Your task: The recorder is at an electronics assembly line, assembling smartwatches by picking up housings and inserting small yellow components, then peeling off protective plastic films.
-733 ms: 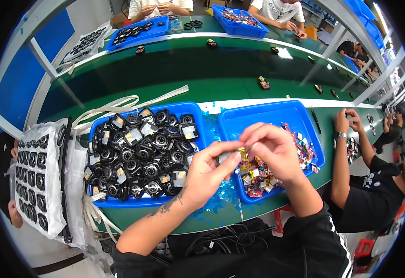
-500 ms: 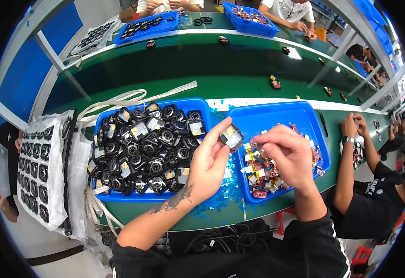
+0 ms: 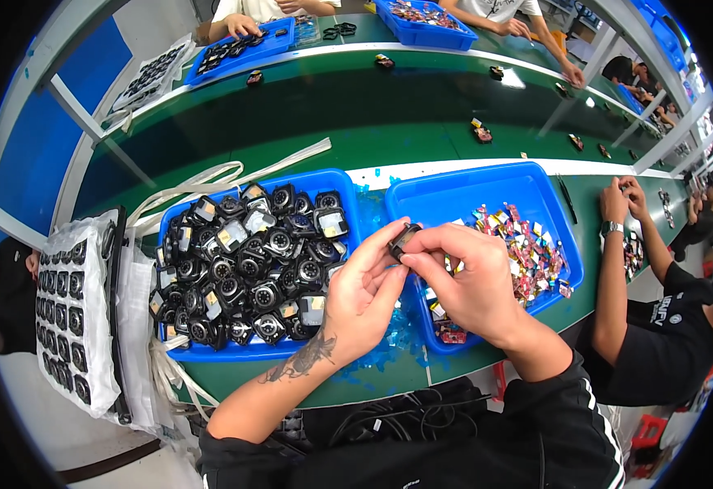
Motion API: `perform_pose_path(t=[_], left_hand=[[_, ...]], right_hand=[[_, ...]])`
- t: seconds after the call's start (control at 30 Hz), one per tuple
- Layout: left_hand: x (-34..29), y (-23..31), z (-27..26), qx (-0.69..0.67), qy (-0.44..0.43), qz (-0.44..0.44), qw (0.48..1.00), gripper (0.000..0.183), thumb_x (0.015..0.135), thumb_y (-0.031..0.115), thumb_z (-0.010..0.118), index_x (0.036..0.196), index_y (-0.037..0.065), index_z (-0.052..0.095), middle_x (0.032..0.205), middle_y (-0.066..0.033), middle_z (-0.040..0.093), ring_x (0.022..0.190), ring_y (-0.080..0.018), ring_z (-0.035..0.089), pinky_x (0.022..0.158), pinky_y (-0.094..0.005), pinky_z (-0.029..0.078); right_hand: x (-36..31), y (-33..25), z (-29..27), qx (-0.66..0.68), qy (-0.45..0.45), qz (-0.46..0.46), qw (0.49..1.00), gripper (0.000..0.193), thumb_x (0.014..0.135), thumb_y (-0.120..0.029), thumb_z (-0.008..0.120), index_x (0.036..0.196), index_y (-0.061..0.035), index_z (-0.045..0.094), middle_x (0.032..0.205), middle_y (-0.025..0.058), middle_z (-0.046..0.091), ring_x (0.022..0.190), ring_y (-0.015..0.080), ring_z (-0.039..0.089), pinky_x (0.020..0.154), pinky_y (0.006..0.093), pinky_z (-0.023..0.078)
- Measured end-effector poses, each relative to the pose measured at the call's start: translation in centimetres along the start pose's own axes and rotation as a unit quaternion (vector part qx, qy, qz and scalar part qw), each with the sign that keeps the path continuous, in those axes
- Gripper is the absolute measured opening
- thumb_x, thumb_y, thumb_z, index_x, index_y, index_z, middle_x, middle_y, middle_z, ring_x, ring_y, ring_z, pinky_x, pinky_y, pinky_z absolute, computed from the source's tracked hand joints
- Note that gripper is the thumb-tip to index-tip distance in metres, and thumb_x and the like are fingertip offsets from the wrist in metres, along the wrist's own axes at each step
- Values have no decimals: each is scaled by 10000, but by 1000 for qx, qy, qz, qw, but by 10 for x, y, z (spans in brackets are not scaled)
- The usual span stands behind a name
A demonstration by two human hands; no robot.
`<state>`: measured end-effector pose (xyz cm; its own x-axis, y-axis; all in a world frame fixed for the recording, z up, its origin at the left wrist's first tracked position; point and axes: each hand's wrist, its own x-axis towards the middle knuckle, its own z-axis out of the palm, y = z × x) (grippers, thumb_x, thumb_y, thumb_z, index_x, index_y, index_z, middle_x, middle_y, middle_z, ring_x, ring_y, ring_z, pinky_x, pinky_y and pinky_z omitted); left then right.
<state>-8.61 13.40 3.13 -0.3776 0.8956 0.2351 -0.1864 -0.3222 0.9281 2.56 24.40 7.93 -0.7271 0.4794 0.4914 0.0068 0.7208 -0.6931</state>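
Between my hands, over the gap separating two bins, is a dark watch case (image 3: 405,242) tipped nearly edge-on. My left hand (image 3: 364,301) grips its far side between fingertips and thumb. Thumb and index finger of my right hand (image 3: 470,273) pinch its near right edge; whether they also hold a small part is hidden. Left of my left hand, a blue bin (image 3: 354,204) is heaped with similar black watch cases (image 3: 254,265). Under and beyond my right hand stands another blue bin (image 3: 454,191), holding small red, white and yellow electronic parts (image 3: 527,261).
Blue film scraps (image 3: 377,346) litter the green table between the bins. White straps (image 3: 234,175) lie behind the left bin. A tray of watch cases (image 3: 67,301) leans at far left. Beyond runs a green conveyor (image 3: 332,106) carrying small assemblies (image 3: 481,132). A co-worker (image 3: 650,326) sits at right.
My right hand has come left from above the parts bin to the watch case. The case has turned from showing its pale inside to nearly edge-on. A co-worker opposite has reached toward the conveyor.
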Motion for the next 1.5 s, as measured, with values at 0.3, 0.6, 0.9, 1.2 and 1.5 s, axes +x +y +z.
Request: perform_pose_path(t=[0.3,0.6,0.9,1.2,1.5], left_hand=[[0,1,-1,44,-3,27,999,487,953,-79,473,1428,-21,382,1399,-185,489,1288,-248,495,1069,-358,434],[-1,-2,0,72,-16,35,997,502,941,-99,471,1429,-26,379,1411,-192,482,1271,-257,514,1051,-354,453],[-5,-2,4,49,-17,47,998,510,941,-99,475,1435,-42,361,1426,-206,462,1282,-262,502,1067,-360,436],[-8,-2,4,94,-27,75,992,465,950,-88,467,1407,-70,387,1396,-209,494,1258,-255,525,1041,-346,454],[-5,10,11,-9,37,-5,999,519,938,-80,484,1428,-32,321,1320,-205,531,1190,-232,565,987,-340,499]], right_hand=[[1,-3,-2,-27,-17,9,999,89,782,-13,729,845,-7,666,712,92,636,554,184,599,513,305,472],[0,-5,-5,-1,-27,61,998,90,764,-9,730,814,-10,655,713,83,631,578,193,592,540,330,459],[-4,-1,-9,1,-25,34,999,100,727,-8,730,764,-42,643,695,59,635,625,223,602,650,345,442],[-2,-12,-14,-106,-14,-26,994,214,690,-27,763,703,-91,560,669,8,596,640,194,571,721,402,385],[-5,12,-15,44,12,43,998,301,707,-34,790,875,-44,541,877,47,563,804,205,569,749,356,453]])
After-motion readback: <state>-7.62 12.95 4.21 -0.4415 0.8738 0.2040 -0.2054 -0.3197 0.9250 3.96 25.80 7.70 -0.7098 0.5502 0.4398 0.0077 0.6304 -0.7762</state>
